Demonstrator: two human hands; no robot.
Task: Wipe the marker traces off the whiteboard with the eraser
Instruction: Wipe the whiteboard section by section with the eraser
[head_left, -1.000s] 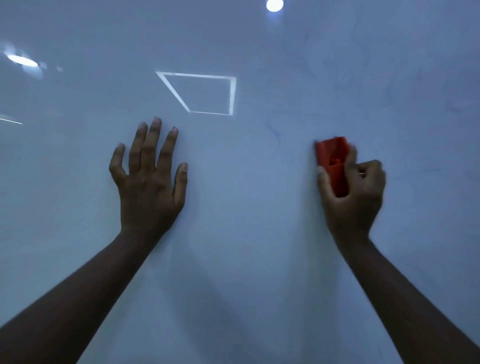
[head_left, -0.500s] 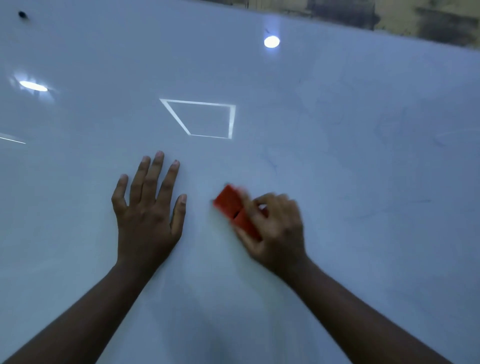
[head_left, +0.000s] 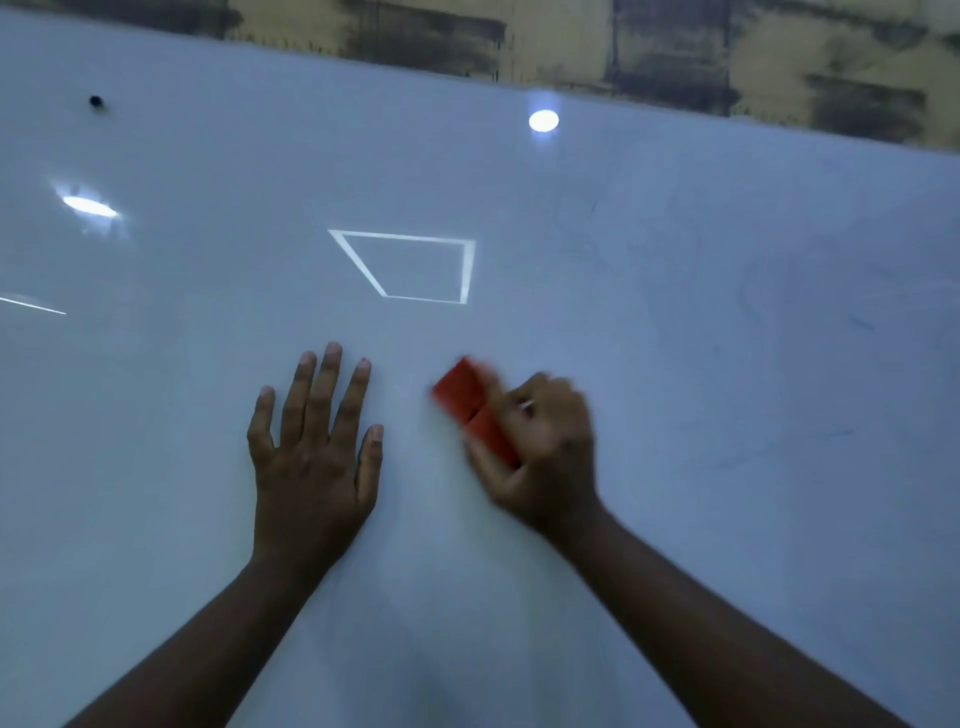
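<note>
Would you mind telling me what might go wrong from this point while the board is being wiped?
The right hand holds the red eraser close to the flat left hand, so a stroke further that way may bump its thumb. Faint blue marker traces lie far to the right on the whiteboard and could be missed. Bright light reflections may hide other smudges.

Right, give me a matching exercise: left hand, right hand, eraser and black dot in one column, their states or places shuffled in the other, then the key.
1. left hand
2. right hand
3. eraser
4. black dot

A. red, blurred
B. far upper left of the whiteboard
C. flat on the board, fingers straight
D. curled round the eraser

Pairs: 1-C, 2-D, 3-A, 4-B
</note>
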